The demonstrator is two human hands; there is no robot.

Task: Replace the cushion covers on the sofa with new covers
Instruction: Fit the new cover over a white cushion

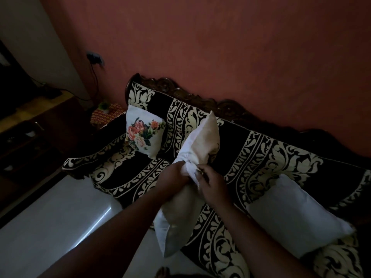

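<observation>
Together, the left hand (174, 175) and right hand (210, 182) grip bunched white cover (190, 171) around the cushion (202, 137); a floral cushion (143, 133) sits at ten o'clock.

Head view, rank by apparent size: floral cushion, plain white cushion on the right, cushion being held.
1. Held cushion, gripped by left hand and right hand.
2. Plain white cushion. Both lie nearer the camera, so true size is unsure.
3. Floral cushion, farthest away.

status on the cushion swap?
Left hand and right hand both grip white cover bunched mid-cushion. Floral cushion rests on sofa. Nothing in the way.
</observation>
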